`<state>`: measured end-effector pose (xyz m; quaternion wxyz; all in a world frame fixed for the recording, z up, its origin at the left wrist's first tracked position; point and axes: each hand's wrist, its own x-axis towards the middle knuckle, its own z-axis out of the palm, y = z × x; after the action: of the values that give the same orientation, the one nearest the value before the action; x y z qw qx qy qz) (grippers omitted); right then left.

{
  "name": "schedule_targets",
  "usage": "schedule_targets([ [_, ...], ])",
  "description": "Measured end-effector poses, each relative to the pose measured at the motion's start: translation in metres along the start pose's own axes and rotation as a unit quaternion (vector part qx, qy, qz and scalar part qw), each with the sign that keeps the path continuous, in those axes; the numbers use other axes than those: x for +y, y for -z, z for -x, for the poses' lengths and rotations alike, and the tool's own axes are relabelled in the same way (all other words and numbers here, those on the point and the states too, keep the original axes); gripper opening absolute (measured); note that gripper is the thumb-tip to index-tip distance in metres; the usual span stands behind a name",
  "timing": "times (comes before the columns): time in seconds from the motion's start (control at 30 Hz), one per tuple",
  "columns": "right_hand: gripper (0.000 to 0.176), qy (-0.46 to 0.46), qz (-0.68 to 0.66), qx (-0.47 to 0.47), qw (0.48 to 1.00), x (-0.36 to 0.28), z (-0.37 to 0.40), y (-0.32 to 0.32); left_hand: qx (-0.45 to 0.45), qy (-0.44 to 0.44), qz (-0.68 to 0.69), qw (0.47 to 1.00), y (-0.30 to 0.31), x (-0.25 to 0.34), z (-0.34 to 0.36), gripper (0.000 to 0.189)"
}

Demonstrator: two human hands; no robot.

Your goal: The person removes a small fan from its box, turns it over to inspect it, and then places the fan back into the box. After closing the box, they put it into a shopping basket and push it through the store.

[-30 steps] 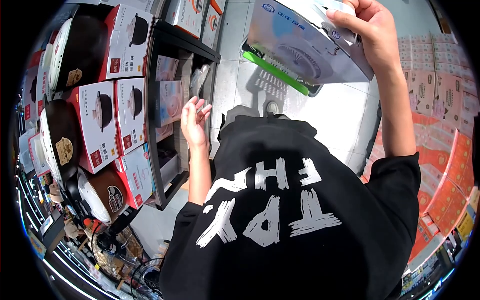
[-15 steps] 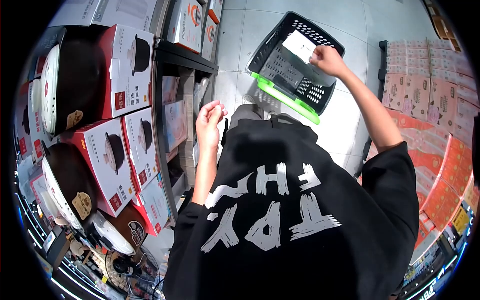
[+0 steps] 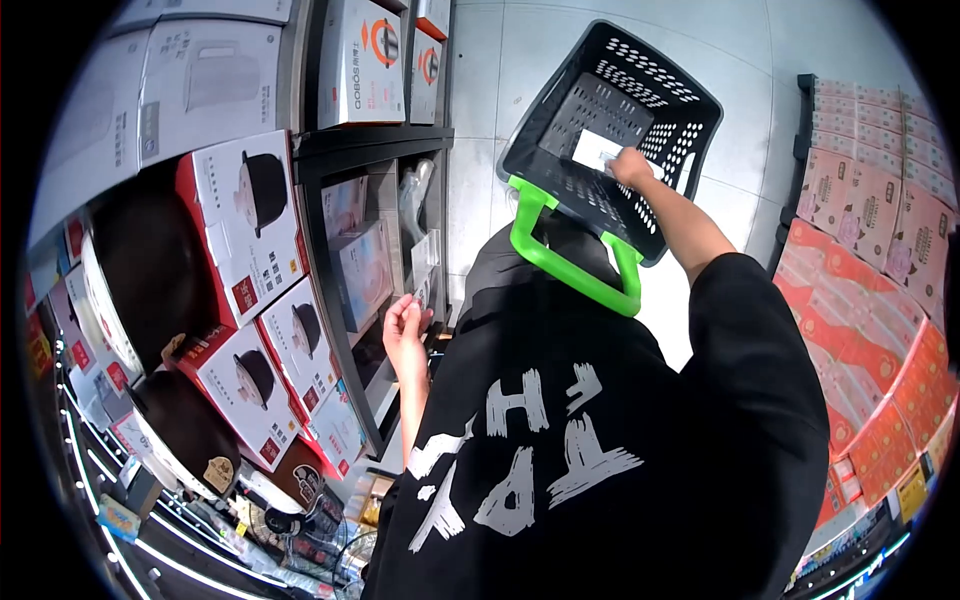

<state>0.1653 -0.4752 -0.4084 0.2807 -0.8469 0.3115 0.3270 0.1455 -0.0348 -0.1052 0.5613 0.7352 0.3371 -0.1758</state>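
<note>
My right hand (image 3: pixel 630 166) reaches down inside a black shopping basket (image 3: pixel 640 85) on the floor. Its fingers are closed on the edge of a flat white packet (image 3: pixel 592 149) with small dark marks, whose kind I cannot make out. The basket's bright green handle (image 3: pixel 570 275) leans toward my legs. My left hand (image 3: pixel 406 332) is raised beside the shelf on the left, holding nothing visible. Its fingers are loosely curled and apart.
Boxed pots (image 3: pixel 250 200) and dark pans (image 3: pixel 150 270) crowd the left shelf. White and orange boxes (image 3: pixel 362 65) stand further along it. Stacked pink packages (image 3: pixel 870 200) and red packages (image 3: pixel 850 330) line the right side. Grey floor tiles (image 3: pixel 480 90) surround the basket.
My right hand has gone lower into the basket with the white packet. The basket appears nearer, its handle now raised toward my legs. My left hand has dropped slightly and its fingers curl more.
</note>
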Motion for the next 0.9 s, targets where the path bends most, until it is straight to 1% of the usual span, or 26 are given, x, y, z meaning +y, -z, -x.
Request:
schedule_targets([
  [0.07,0.034,0.044,0.001,-0.013,0.999,0.003,-0.010,-0.022,-0.003,0.015,-0.009,1.000,-0.011,0.002,0.008,0.028],
  [0.13,0.033,0.023,-0.014,-0.038,0.999,-0.007,-0.013,-0.029,-0.021,0.018,-0.012,1.000,-0.024,0.002,0.013,0.027],
  [0.2,0.032,0.008,-0.017,-0.064,0.998,0.003,-0.042,-0.053,-0.032,-0.005,-0.029,0.999,-0.037,-0.002,0.014,0.028],
  [0.23,0.034,-0.006,-0.029,-0.077,0.997,0.003,-0.050,-0.053,-0.052,-0.035,-0.028,0.998,-0.046,0.001,0.017,0.028],
  [0.27,0.037,-0.021,-0.040,-0.091,0.995,0.004,-0.056,-0.054,-0.083,-0.041,-0.062,0.994,-0.051,0.006,0.021,0.031],
  [0.3,0.041,-0.037,-0.050,-0.105,0.993,0.006,-0.059,-0.055,-0.084,-0.053,-0.073,0.992,-0.058,0.011,0.028,0.033],
  [0.33,0.039,-0.028,-0.056,-0.094,0.994,0.010,-0.068,-0.062,-0.085,-0.068,-0.081,0.991,-0.069,0.015,0.033,0.035],
  [0.37,0.037,-0.017,-0.060,-0.082,0.995,0.010,-0.076,-0.071,-0.070,-0.070,-0.122,0.988,-0.080,0.023,0.039,0.039],
  [0.4,0.036,-0.006,-0.065,-0.072,0.995,0.011,-0.083,-0.082,-0.074,-0.088,-0.160,0.980,-0.084,0.023,0.041,0.039],
  [0.47,0.035,0.002,-0.061,-0.086,0.994,0.010,-0.096,-0.101,-0.082,-0.139,-0.232,0.959,-0.099,0.031,0.043,0.039],
  [0.53,0.037,0.011,-0.069,-0.104,0.992,0.010,-0.103,-0.114,-0.099,-0.161,-0.247,0.950,-0.114,0.037,0.043,0.039],
  [0.6,0.038,0.038,-0.046,-0.138,0.989,0.014,-0.114,-0.127,-0.115,-0.177,-0.277,0.938,-0.121,0.036,0.041,0.038],
  [0.67,0.039,0.060,-0.025,-0.172,0.983,0.027,-0.107,-0.145,-0.127,-0.167,-0.285,0.935,-0.130,0.041,0.042,0.040],
  [0.73,0.039,0.085,-0.005,-0.182,0.980,0.031,-0.110,-0.145,-0.159,-0.193,-0.299,0.921,-0.138,0.048,0.039,0.043],
  [0.77,0.038,0.064,-0.037,-0.251,0.965,0.035,-0.109,-0.142,-0.172,-0.204,-0.327,0.906,-0.143,0.055,0.039,0.046],
  [0.8,0.037,0.099,-0.052,-0.214,0.970,0.035,-0.103,-0.142,-0.187,-0.232,-0.378,0.877,-0.147,0.063,0.036,0.049],
  [0.87,0.032,0.096,-0.098,-0.149,0.979,0.034,-0.084,-0.141,-0.199,-0.250,-0.414,0.852,-0.159,0.074,0.033,0.053],
  [0.9,0.030,0.105,-0.122,-0.145,0.976,0.033,-0.075,-0.136,-0.210,-0.268,-0.445,0.828,-0.164,0.080,0.031,0.057],
])
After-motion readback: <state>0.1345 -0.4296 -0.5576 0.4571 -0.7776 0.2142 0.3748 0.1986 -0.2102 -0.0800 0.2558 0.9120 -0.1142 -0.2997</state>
